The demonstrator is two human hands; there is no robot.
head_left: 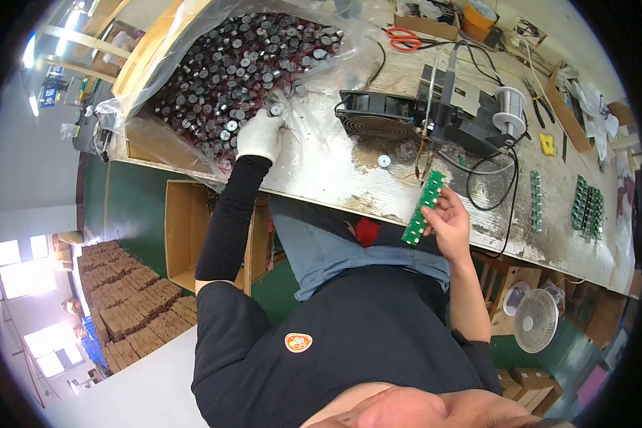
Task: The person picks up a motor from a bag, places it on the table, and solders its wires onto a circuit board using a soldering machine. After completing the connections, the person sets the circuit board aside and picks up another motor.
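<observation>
My left hand [259,137], in a white glove, is at the right edge of a big heap of small round metal parts with red wires [228,68]. Its fingers close around one such part [276,110], partly covered by the glove. Bare, my right hand [447,222] pinches a long green circuit board strip [424,207] by its right edge, tilted over the table's front edge. Beyond the board stands a soldering setup with a black fan [378,118] and a white spool of wire [510,110].
Clear plastic sheeting [139,100] lines the heap. A single round part [384,161] lies on the worn white table [321,167]. More green boards [587,207] rest at the right. Red-handled scissors [404,40], pliers [538,100] and loose black cables lie farther back.
</observation>
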